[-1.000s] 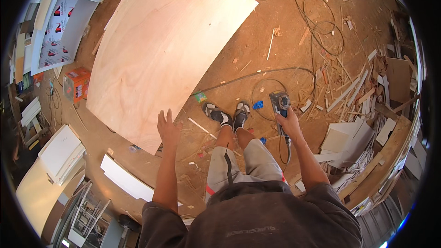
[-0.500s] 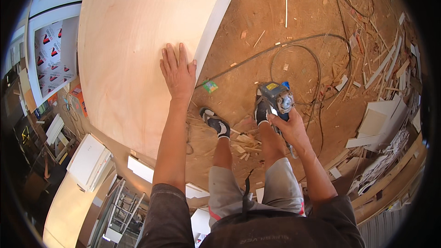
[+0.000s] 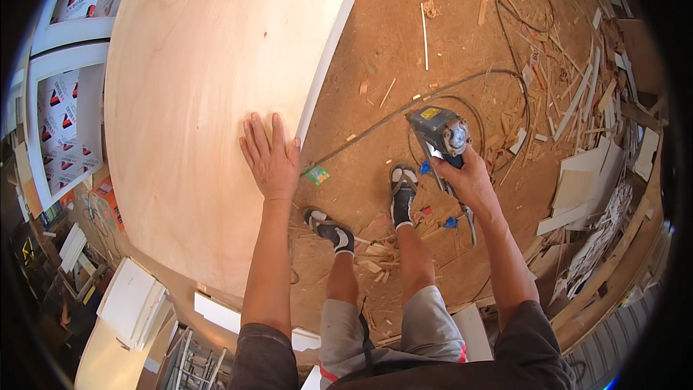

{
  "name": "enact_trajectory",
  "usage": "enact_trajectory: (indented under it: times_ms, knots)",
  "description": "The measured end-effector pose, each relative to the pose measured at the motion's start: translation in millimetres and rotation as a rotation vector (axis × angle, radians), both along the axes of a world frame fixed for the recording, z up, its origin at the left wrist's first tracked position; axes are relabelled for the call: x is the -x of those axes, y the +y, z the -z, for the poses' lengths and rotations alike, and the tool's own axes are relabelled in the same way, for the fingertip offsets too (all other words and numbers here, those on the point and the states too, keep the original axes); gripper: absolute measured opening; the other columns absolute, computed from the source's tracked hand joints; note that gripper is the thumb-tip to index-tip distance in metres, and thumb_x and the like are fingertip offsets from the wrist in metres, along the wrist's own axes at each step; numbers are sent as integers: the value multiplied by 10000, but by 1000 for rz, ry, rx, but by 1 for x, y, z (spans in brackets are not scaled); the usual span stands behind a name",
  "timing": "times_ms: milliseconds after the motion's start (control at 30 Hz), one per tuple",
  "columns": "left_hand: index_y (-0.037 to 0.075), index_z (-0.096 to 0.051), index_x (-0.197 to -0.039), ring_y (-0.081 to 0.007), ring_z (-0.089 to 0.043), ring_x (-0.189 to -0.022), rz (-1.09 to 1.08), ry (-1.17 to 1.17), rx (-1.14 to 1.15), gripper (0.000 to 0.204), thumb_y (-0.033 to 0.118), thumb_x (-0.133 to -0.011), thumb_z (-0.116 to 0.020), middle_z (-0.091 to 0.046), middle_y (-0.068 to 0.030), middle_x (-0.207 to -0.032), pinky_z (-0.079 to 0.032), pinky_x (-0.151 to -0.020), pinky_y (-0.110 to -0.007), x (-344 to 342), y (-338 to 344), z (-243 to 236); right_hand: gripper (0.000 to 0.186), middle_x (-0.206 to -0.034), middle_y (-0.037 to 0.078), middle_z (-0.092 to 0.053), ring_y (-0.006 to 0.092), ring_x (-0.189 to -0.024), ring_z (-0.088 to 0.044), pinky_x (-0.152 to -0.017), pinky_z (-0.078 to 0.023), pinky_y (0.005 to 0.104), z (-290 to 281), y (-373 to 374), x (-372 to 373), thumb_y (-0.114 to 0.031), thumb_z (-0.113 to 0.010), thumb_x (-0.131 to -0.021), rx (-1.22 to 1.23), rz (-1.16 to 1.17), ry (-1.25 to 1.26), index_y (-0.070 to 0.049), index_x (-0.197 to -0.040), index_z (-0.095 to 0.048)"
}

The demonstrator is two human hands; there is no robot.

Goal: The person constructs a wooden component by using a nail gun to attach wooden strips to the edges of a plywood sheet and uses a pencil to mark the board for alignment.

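My left hand [image 3: 273,166] lies flat with spread fingers on a large pale plywood panel [image 3: 195,101], close to its right edge. The panel's white side edge shows along the right. In my right hand [image 3: 469,180] is a dark grey nail gun [image 3: 439,126] with a yellow label and a silver cap, my fingers wrapped round its grip. It is held out over the floor, to the right of the panel and apart from it. The tool's nose and trigger are hidden from this view.
A dark hose [image 3: 433,90] loops over the brown floor [image 3: 390,43]. Wood offcuts [image 3: 588,180] pile up at the right. White-framed units [image 3: 68,123] stand left of the panel, and white boards [image 3: 133,303] are stacked at the lower left. My feet [image 3: 403,191] are beside scraps.
The nail gun in my right hand has moved forward, away from my body. The view has shifted, so the panel and floor sit lower. My left hand stays flat on the panel.
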State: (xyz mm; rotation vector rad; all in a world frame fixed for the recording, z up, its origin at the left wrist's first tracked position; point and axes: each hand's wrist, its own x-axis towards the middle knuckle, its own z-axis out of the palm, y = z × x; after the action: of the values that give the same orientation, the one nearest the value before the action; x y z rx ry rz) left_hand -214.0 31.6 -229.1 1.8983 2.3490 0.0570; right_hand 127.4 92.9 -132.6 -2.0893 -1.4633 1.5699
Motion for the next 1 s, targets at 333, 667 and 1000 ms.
enact_trajectory:
  times_ms: [333,667,1000]
  knots:
    - [132,-394,-1469,-392,-183,-1452,-21,-46,20,626,347,-912,-583,-230,-202,-1569,-157,-1173,-540,6,0,-9,511,-894,133,-686,228,-811,-667,-758,-511,358,-19,237,72,-374,-687,-821,-334,-301,-86,-37,-1199,-617]
    - [186,-385,-1479,-409,-233,-1432,-7,-58,-33,675,372,-882,-636,-233,-200,-1568,-216,-1147,-562,11,-2,0,471,-923,97,-687,210,-813,-654,-753,-512,361,-15,293,95,-354,-674,-830,-408,-543,-136,-80,-1211,-630]
    - [208,-364,-1494,-408,-245,-1431,-7,-56,-33,702,381,-876,-649,-236,-200,-1569,-221,-1145,-559,10,-1,-2,508,-840,101,-675,206,-731,-650,-709,-515,358,-6,300,90,-391,-688,-816,-391,-577,-135,-36,-1174,-635]
